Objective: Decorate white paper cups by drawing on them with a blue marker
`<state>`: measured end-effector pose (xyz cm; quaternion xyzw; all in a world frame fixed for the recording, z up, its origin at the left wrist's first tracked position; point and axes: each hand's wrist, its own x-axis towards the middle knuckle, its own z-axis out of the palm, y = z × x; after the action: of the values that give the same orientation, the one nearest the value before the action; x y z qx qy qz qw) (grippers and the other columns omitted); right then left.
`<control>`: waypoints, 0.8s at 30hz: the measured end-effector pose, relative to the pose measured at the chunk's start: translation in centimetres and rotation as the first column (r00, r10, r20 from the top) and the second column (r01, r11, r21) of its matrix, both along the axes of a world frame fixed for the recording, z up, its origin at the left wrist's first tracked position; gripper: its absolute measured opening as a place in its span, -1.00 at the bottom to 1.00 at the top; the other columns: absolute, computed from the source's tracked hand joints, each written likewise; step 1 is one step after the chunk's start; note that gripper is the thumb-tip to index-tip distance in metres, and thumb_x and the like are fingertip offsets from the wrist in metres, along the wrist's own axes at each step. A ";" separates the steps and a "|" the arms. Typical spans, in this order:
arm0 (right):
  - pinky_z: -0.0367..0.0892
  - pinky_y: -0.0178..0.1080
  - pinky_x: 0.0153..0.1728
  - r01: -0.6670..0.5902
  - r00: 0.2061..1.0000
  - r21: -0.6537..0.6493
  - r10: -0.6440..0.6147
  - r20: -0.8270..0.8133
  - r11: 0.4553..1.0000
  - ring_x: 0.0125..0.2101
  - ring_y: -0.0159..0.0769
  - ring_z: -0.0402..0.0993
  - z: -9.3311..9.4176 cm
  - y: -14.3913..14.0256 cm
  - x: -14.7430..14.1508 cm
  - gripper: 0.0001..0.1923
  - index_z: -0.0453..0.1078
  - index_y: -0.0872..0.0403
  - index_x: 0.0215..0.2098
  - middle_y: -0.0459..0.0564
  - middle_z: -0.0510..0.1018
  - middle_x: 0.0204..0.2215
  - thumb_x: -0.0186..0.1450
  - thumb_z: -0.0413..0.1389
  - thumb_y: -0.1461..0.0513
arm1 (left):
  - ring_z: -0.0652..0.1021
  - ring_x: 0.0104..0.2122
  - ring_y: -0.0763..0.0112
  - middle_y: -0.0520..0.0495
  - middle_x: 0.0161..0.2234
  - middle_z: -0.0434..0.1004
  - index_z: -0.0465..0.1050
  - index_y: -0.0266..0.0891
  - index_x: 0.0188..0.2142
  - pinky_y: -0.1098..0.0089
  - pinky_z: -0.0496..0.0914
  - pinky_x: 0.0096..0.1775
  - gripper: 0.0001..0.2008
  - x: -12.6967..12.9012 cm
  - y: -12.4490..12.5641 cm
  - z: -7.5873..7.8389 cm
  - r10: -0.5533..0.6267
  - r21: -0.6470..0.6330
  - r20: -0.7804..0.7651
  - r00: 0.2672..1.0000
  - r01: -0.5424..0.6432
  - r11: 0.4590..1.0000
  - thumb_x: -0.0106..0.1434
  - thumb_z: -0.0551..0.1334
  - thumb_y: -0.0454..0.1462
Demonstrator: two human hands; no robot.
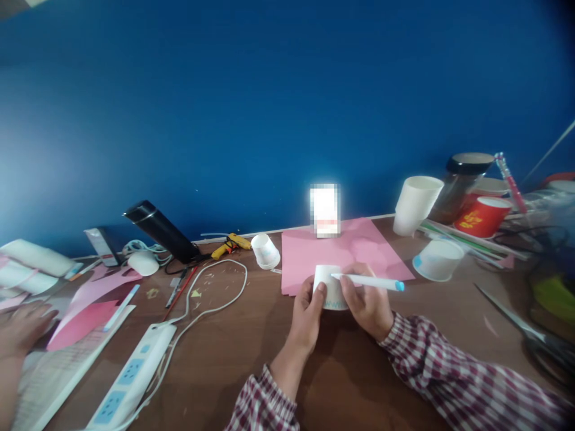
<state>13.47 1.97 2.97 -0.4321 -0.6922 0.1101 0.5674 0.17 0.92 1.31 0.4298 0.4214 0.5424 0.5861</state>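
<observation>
A paper cup (331,287) stands before the paper sheet (309,254).

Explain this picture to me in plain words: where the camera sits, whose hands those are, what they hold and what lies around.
There is no machine here. The single picture comes from a camera worn on a person's head, looking forward and down at a brown table against a blue wall. The two arms in checked sleeves are that person's own. The left hand holds a small white paper cup turned upside down. The right hand holds a white pen with a blue cap, its tip against the cup. Under the cup lies a pink sheet of paper. Around it are more paper cups, a yellow glue gun, a white power strip and scissors. The blurred hand at the far left belongs to someone else.
</observation>
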 end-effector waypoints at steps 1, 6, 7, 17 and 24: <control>0.36 -0.30 -0.36 0.004 1.000 -0.002 -0.004 0.001 1.000 -0.39 -0.32 0.38 0.0 0.0 0.0 -0.98 0.24 0.07 -0.26 -0.04 0.39 -0.38 0.32 0.00 0.29 | 0.50 -0.19 0.24 -0.15 -0.17 0.53 0.41 -0.25 -0.05 0.34 0.36 -0.16 -0.59 0.0 0.0 0.0 -0.007 0.003 -0.001 1.000 0.007 1.000 0.21 0.19 -0.05; 0.36 -0.27 -0.36 0.014 1.000 -0.004 -0.014 0.013 1.000 -0.40 -0.31 0.38 0.2 0.0 0.0 -0.97 0.25 0.06 -0.28 -0.04 0.39 -0.39 0.33 -0.01 0.27 | 0.50 -0.21 0.29 -0.12 -0.18 0.53 0.40 -0.23 -0.05 0.37 0.36 -0.17 -0.64 0.1 0.0 0.0 -0.023 0.004 0.010 1.000 0.023 1.000 0.23 0.18 -0.09; 0.36 -0.27 -0.35 0.013 1.000 -0.001 -0.013 0.015 1.000 -0.39 -0.31 0.38 0.1 0.1 -0.1 -0.97 0.25 0.06 -0.28 -0.04 0.39 -0.39 0.33 -0.02 0.27 | 0.50 -0.21 0.29 -0.12 -0.18 0.53 0.40 -0.24 -0.05 0.37 0.36 -0.17 -0.64 0.1 0.0 0.0 -0.022 0.002 0.008 1.000 0.022 1.000 0.23 0.19 -0.10; 0.35 -0.22 -0.33 -0.009 1.000 -0.041 0.010 0.024 0.999 -0.38 -0.27 0.39 0.2 0.0 -0.1 -0.95 0.24 0.06 -0.30 -0.02 0.41 -0.39 0.33 -0.02 0.25 | 0.50 -0.19 0.26 -0.12 -0.19 0.54 0.41 -0.25 -0.07 0.34 0.36 -0.14 -0.64 0.1 -0.2 0.7 -0.019 0.014 -0.040 0.999 0.020 1.000 0.22 0.20 -0.09; 0.35 -0.23 -0.36 -0.001 0.999 -0.050 0.003 0.032 0.999 -0.40 -0.29 0.39 0.5 -0.2 -0.2 -0.93 0.23 0.06 -0.32 -0.03 0.41 -0.41 0.33 -0.04 0.25 | 0.49 -0.18 0.28 -0.12 -0.16 0.53 0.40 -0.25 -0.06 0.35 0.35 -0.14 -0.65 0.0 -0.2 0.6 -0.026 0.028 -0.051 0.998 0.028 0.999 0.24 0.18 -0.11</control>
<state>13.32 1.82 3.43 -0.4472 -0.6988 0.1209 0.5450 0.15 0.73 1.89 0.4575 0.4224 0.5294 0.5762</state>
